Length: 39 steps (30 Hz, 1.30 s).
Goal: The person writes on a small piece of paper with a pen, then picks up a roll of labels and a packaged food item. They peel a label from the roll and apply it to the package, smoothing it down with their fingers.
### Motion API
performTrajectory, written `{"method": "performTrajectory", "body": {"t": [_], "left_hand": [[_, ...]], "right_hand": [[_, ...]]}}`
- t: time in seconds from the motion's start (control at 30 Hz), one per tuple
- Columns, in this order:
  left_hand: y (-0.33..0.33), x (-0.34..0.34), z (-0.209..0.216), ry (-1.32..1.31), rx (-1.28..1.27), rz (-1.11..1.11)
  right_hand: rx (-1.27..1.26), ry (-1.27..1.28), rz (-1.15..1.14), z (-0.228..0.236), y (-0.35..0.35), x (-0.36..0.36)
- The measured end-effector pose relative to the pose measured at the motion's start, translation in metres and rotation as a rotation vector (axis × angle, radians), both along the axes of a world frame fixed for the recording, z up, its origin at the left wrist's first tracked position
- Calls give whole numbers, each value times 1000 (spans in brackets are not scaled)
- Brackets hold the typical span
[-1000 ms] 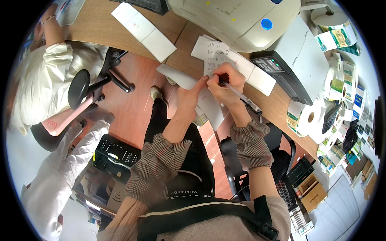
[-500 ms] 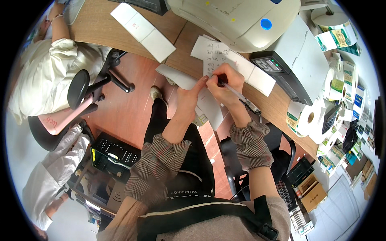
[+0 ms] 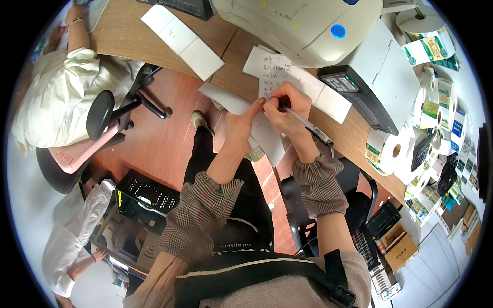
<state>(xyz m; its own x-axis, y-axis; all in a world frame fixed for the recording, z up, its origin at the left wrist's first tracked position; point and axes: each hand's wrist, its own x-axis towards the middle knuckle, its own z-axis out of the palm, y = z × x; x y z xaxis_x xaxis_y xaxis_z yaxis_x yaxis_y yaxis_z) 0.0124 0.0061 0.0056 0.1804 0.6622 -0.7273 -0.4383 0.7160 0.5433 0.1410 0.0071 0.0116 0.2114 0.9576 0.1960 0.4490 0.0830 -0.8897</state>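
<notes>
My right hand (image 3: 290, 109) is closed around a clear-barrelled pen (image 3: 309, 124), its tip end down at a white paper strip (image 3: 273, 71) with handwritten lines. My left hand (image 3: 238, 131) grips the paper at the desk's near edge. Its thumb lies on top, close to my right fingertips, and its other fingers are mostly hidden. Below and beside my left hand, more white paper (image 3: 269, 141) hangs over the edge. Another part of the white paper (image 3: 223, 96) sticks out left of the thumb. Checked sleeve covers are on both my forearms.
Beyond the paper stands a beige machine (image 3: 292, 25), with a grey-black label printer (image 3: 354, 84) to its right. Blank labels (image 3: 182, 41) lie on the wooden desk (image 3: 120, 31). Label rolls (image 3: 393, 149) crowd the right side. A person in white (image 3: 67, 97) sits at left by a chair.
My hands and the pen have hardly moved. At the lower left, another person in white has shifted, and their legs and arm now sit differently.
</notes>
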Motion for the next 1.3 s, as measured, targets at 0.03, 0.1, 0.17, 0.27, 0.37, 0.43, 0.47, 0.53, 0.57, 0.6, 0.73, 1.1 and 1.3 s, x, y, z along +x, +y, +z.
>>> {"method": "performTrajectory", "body": {"t": [0.03, 0.1, 0.17, 0.27, 0.37, 0.43, 0.47, 0.53, 0.57, 0.6, 0.73, 1.1, 1.3], "left_hand": [[0, 1, 0, 3, 6, 5], [0, 1, 0, 16, 8, 1], [1, 1, 2, 38, -1, -17], [2, 2, 2, 46, -1, -8], [1, 2, 2, 45, 44, -9], [0, 2, 0, 83, 39, -24], [0, 2, -1, 103, 37, -31], [1, 2, 0, 102, 15, -48], [1, 2, 0, 102, 4, -56], [2, 2, 0, 91, 8, -46], [1, 3, -2, 78, 40, -27], [0, 3, -3, 78, 47, -14], [0, 4, -2, 70, 47, -1]], "right_hand": [[3, -3, -6, 0, 0, 0], [9, 12, -11, -1, 1, 0], [15, 13, -18, -2, 0, 0], [29, 5, -20, 0, 0, 0], [72, 31, -51, 5, -3, 2], [145, 92, -123, -1, -8, 7], [100, 107, -119, -2, -11, 14], [70, 130, -112, 2, -12, 14], [56, 142, -109, 3, -12, 12], [48, 147, -86, 3, -11, 11], [-3, 158, -104, 9, -6, 5], [39, 62, -101, 1, -6, 6], [30, -24, -79, 4, -6, 8]]}}
